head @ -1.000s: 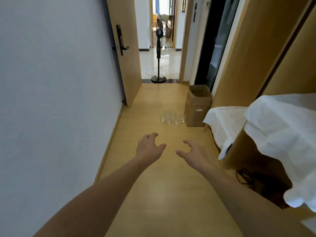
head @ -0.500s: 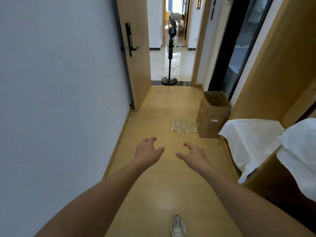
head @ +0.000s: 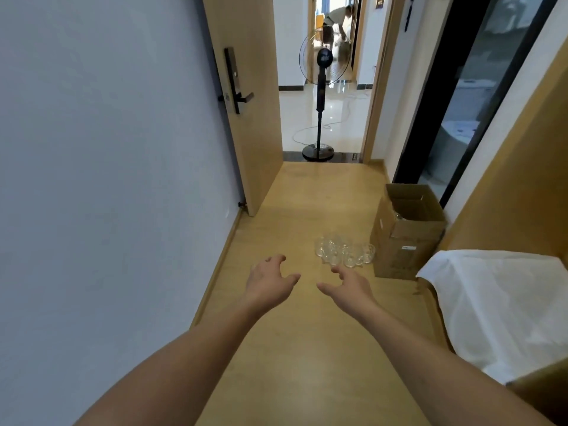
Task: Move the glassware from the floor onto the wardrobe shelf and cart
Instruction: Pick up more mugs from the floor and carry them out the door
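Several clear glasses (head: 344, 252) stand in a tight cluster on the wooden floor, just left of a cardboard box. My left hand (head: 269, 281) and my right hand (head: 350, 285) are stretched out in front of me above the floor, short of the glasses. Both hands are empty, with fingers spread and loosely bent. A surface covered with a white cloth (head: 498, 305) sticks out at the right beside a wooden wardrobe panel (head: 528, 186).
An open cardboard box (head: 405, 232) stands on the floor against the right side. A grey wall runs along the left. An open wooden door (head: 246, 96) and a standing fan (head: 321, 103) are ahead in the doorway. A person bends over far beyond it.
The view has moved forward along the corridor, so the glasses and box are closer and larger. The white-covered surface has slid toward the right edge. Both hands stay outstretched and empty.
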{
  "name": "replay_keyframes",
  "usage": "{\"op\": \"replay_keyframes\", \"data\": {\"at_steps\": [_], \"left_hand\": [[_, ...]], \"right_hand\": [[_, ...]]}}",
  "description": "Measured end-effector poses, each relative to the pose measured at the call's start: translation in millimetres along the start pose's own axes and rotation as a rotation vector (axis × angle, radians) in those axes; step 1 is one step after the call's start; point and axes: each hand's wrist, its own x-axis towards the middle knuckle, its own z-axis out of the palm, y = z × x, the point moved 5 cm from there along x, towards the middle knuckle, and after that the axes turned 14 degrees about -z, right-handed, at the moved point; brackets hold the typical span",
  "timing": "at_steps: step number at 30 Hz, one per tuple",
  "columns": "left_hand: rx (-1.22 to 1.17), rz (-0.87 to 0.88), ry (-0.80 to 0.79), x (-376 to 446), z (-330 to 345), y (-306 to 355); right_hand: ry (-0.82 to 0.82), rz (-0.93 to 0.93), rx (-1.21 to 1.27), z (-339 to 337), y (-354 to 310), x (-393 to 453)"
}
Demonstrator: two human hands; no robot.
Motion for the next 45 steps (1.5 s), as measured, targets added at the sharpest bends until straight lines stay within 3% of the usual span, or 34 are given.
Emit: {"op": "replay_keyframes", "data": {"at_steps": [5, 16, 28, 35, 45], "left_hand": [[0.028, -0.053, -0.056, 58, 19, 17], [0.025, 0.021, -0.184, 239, 42, 99], [0.014, -0.082, -0.355, 414, 46, 136], [0.05, -0.151, -0.406, 473, 72, 157], [0.077, -0.303, -0.381, 554, 118, 222]], "right_hand": [[-0.005, 0.085, 0.026, -3, 24, 49], [0.08, 0.279, 0.059, -8, 63, 196], [0.063, 0.53, 0.091, 13, 78, 325], [0.014, 0.587, 0.132, 9, 101, 382], [-0.11, 0.526, 0.239, -33, 174, 513]]}}
